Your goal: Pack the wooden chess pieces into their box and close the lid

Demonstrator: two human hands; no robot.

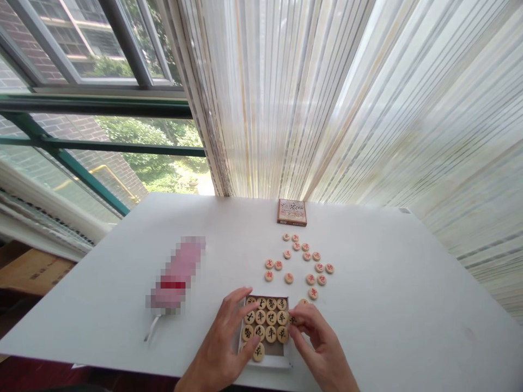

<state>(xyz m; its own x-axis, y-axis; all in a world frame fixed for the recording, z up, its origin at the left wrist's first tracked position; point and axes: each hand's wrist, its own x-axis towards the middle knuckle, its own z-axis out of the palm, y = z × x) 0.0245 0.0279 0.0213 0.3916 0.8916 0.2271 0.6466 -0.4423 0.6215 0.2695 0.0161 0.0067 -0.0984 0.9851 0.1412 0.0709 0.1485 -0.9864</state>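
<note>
A shallow white box (286,360) sits near the table's front edge, holding rows of round wooden Chinese chess pieces (271,317) with black characters. Its brown bottom shows at the lower right. My left hand (220,337) lies along the box's left side with fingers spread; the thumb reaches over the lower pieces and partly hides one. Just off the box's right edge, my right hand (318,340) pinches a black-character chess piece (293,320) between thumb and fingers. Another chess piece (303,301) lies behind that hand, partly covered.
Loose chess pieces, mostly red-character (310,279), are scattered beyond the box. Farther back stands a flat printed box lid (292,212) by the curtain (278,109). A blurred pink object (180,272) with a white strap lies at left on the white table (388,299).
</note>
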